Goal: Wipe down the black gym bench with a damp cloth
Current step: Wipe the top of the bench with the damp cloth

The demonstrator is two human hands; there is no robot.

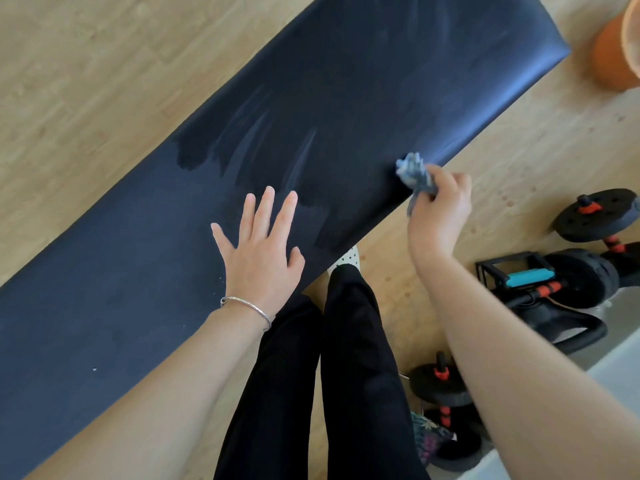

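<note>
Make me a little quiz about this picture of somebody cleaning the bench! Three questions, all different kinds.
1. True or false: the left hand lies flat, fingers spread, on the black bench.
2. Which hand holds the cloth? A: the left hand. B: the right hand. C: neither hand.
3. Fill the gap: on the wooden floor, at the person's right side, lie black ___ with red collars.

Key: 1 true. 2 B. 3 dumbbells.
</note>
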